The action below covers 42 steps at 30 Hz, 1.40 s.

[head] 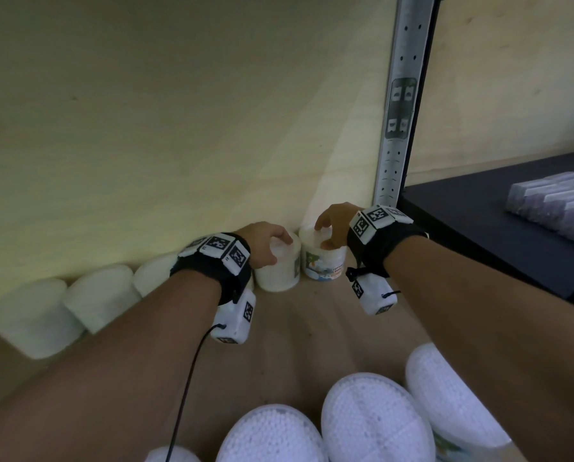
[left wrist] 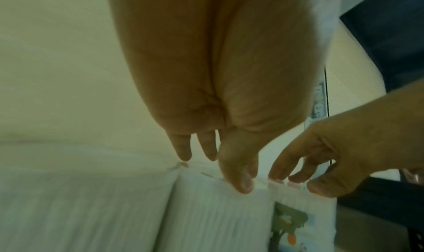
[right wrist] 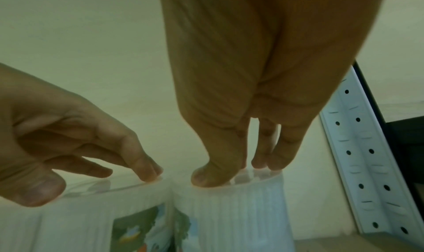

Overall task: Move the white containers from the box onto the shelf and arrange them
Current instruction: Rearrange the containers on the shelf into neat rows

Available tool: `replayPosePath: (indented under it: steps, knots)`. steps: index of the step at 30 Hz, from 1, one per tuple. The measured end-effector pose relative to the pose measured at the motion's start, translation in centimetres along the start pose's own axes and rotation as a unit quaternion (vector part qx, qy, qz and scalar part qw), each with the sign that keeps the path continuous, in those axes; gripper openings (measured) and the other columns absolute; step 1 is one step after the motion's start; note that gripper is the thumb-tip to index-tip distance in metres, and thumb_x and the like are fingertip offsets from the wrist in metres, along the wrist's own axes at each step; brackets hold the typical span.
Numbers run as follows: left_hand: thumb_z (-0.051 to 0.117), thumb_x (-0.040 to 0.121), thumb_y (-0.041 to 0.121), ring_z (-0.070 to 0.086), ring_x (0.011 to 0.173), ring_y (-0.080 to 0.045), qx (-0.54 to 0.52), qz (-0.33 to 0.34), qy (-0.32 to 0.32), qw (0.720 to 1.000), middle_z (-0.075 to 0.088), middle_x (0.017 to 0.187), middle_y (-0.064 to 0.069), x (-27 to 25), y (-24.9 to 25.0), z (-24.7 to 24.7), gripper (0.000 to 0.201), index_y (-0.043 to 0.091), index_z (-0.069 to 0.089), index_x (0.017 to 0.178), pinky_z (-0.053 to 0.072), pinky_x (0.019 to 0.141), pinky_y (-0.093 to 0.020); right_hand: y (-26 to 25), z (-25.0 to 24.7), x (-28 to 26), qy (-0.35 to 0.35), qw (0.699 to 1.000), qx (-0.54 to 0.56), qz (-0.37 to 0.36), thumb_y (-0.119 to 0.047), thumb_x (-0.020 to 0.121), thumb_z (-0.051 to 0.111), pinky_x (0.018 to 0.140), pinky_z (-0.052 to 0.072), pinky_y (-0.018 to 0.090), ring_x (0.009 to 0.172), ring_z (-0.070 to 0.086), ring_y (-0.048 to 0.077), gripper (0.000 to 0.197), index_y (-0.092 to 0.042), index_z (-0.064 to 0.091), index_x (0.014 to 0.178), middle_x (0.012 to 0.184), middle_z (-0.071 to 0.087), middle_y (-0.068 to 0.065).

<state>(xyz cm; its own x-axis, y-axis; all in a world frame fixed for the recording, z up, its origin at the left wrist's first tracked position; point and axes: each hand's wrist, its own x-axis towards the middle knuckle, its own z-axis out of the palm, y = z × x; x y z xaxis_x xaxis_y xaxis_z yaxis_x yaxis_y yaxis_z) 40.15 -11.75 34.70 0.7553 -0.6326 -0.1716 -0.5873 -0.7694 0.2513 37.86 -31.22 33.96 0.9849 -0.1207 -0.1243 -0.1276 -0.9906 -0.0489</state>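
The white containers stand on the shelf [head: 312,315] against its back panel [head: 179,128]. The left hand [head: 262,241] forms a grip from above on one container [head: 279,268]: thumb on the near edge of its lid, fingers [left wrist: 183,147] curled over the far edge. The right hand [head: 334,225] grips the labelled container [head: 324,261] the same way, its thumb [right wrist: 213,174] and fingers pinching the lid rim. These two containers touch each other, the labelled one nearest the perforated metal upright [head: 402,111]. Both wrists are bent downward, forearms reaching forward over the shelf, each carrying a black strap with marker tags. To the left, more containers [head: 102,298] line the back panel in a row. Nearer the viewer, another row of containers [head: 375,418] shows its beaded lids. Beyond the upright, a dark shelf [head: 479,228] holds a pale purple stack [head: 559,201].
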Motion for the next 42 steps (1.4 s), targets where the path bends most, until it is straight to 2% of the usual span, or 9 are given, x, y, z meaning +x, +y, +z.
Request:
replayPosePath:
  steps: [4, 8, 10, 13, 22, 27, 31, 36, 42]
  knots:
    - [0.06, 0.082, 0.0, 0.043, 0.132, -0.026, -0.075, -0.009, 0.039, 0.996, 0.039, 0.147, -0.003, 0.2, 0.4, 0.0, 0.051, 0.027, 0.057, 0.126, 0.04, 0.09, -0.027, 0.0, 0.1, 0.3, -0.001, 1.0, 0.004, 0.002, -0.038, 0.079, 0.07, 0.102, 0.046, 0.04, 0.12, 0.055, 0.025, 0.054, -0.023, 0.057, 0.129, 0.135, 0.053, 0.002]
    - [0.062, 0.087, 0.031, 0.048, 0.124, -0.029, -0.049, -0.053, 0.149, 0.986, 0.047, 0.135, -0.012, 0.6, 1.2, 0.6, 0.042, 0.012, 0.057, 0.124, 0.044, 0.099, -0.034, 0.1, 0.2, 0.4, 0.001, 1.0, 0.003, -0.002, -0.038, 0.079, 0.071, 0.103, 0.045, 0.039, 0.12, 0.055, 0.025, 0.054, -0.023, 0.057, 0.129, 0.135, 0.053, 0.003]
    - [0.059, 0.087, 0.045, 0.047, 0.123, -0.032, -0.008, -0.088, 0.145, 0.986, 0.046, 0.134, -0.015, 0.8, 1.5, 1.4, 0.055, 0.006, 0.055, 0.126, 0.043, 0.102, -0.042, 0.2, 0.3, 0.5, 0.003, 1.0, -0.001, -0.004, -0.037, 0.081, 0.069, 0.104, 0.045, 0.038, 0.122, 0.053, 0.025, 0.053, -0.021, 0.056, 0.13, 0.136, 0.051, 0.003]
    - [0.055, 0.087, 0.052, 0.044, 0.125, -0.032, 0.026, -0.115, 0.143, 0.983, 0.044, 0.135, -0.014, 1.0, 1.7, 2.7, 0.061, 0.006, 0.053, 0.127, 0.042, 0.102, -0.044, 0.4, 0.5, 0.6, 0.005, 1.0, 0.005, -0.005, -0.038, 0.08, 0.069, 0.103, 0.045, 0.039, 0.121, 0.054, 0.026, 0.054, -0.022, 0.057, 0.129, 0.136, 0.052, 0.002]
    - [0.061, 0.089, 0.036, 0.048, 0.124, -0.029, -0.027, -0.089, 0.111, 0.989, 0.047, 0.136, -0.011, 1.0, 1.1, 2.0, 0.05, 0.009, 0.052, 0.13, 0.042, 0.104, -0.04, 0.5, 0.6, 1.0, 0.005, 1.0, 0.019, -0.006, -0.039, 0.075, 0.072, 0.099, 0.048, 0.04, 0.114, 0.059, 0.025, 0.054, -0.024, 0.059, 0.126, 0.131, 0.057, 0.002]
    - [0.05, 0.095, 0.014, 0.04, 0.135, -0.024, -0.052, -0.048, 0.058, 0.996, 0.038, 0.149, -0.005, 0.3, 0.5, 1.7, 0.045, 0.015, 0.042, 0.14, 0.035, 0.108, -0.031, 0.6, 0.7, 1.1, 0.001, 1.0, 0.022, -0.007, -0.039, 0.076, 0.072, 0.1, 0.048, 0.041, 0.115, 0.058, 0.027, 0.054, -0.023, 0.058, 0.126, 0.131, 0.055, 0.004]
    - [0.042, 0.09, -0.002, 0.037, 0.137, -0.024, -0.074, -0.034, 0.055, 0.995, 0.036, 0.15, -0.005, 0.1, 0.4, 1.7, 0.05, 0.017, 0.047, 0.136, 0.035, 0.109, -0.032, 0.6, 0.7, 1.0, 0.005, 1.0, 0.023, -0.008, -0.039, 0.076, 0.072, 0.1, 0.047, 0.041, 0.115, 0.057, 0.026, 0.054, -0.023, 0.058, 0.126, 0.131, 0.055, 0.003]
    - [0.049, 0.094, 0.031, 0.038, 0.126, -0.03, 0.005, -0.075, 0.186, 0.98, 0.043, 0.134, -0.011, 0.1, 1.7, 2.3, 0.038, 0.01, 0.052, 0.126, 0.04, 0.103, -0.044, 0.8, 0.8, 1.0, 0.014, 0.999, 0.033, -0.01, -0.036, 0.076, 0.073, 0.101, 0.047, 0.04, 0.116, 0.057, 0.026, 0.052, -0.023, 0.06, 0.125, 0.131, 0.057, 0.003]
    - [0.051, 0.091, 0.048, 0.038, 0.126, -0.031, 0.046, -0.122, 0.159, 0.979, 0.042, 0.133, -0.012, 0.7, 1.9, 3.1, 0.052, 0.009, 0.051, 0.126, 0.038, 0.102, -0.043, 0.8, 0.8, 1.1, 0.014, 0.999, 0.035, -0.014, -0.032, 0.079, 0.072, 0.098, 0.049, 0.037, 0.115, 0.059, 0.025, 0.05, -0.02, 0.061, 0.125, 0.129, 0.059, 0.004]
